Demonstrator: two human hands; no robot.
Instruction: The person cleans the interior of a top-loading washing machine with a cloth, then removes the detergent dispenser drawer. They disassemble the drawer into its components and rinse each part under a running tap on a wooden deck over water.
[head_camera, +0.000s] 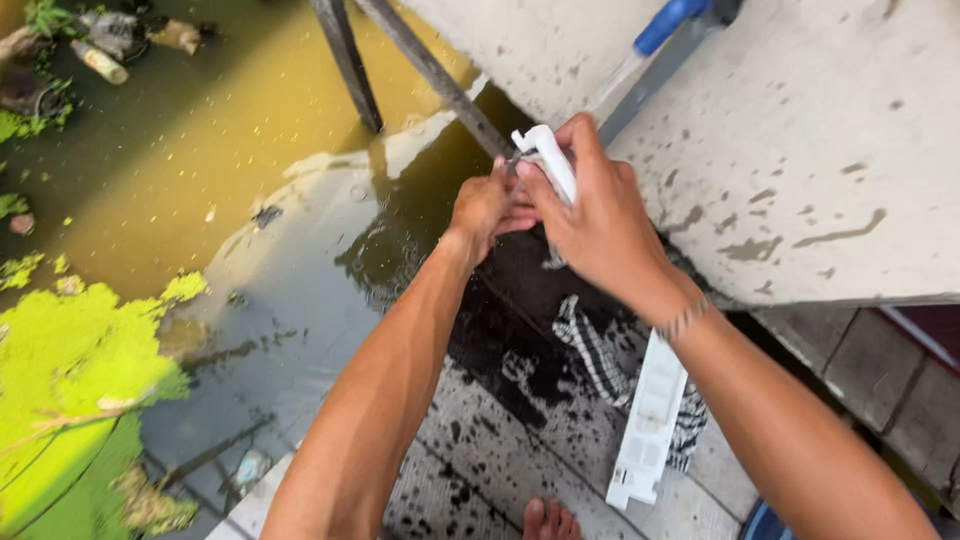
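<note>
We see the long white plastic part (648, 420), likely light, stiff and slick when wet, hanging over the wet boards (520, 440), our right hand (600, 225) clenched round its top end, our left hand (485, 205) pinching beside it.

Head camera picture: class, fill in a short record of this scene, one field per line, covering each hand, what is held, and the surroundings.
left hand: left hand pinches the top end of the white plastic part, beside the other hand
right hand: right hand wraps around the white plastic part near its top
held thing: long, narrow, slotted, hanging down past the right wrist
underfoot: wet plank floor, with a checked cloth lying on it
above: blue-handled tap by a concrete wall
left of the planks: murky water
</note>
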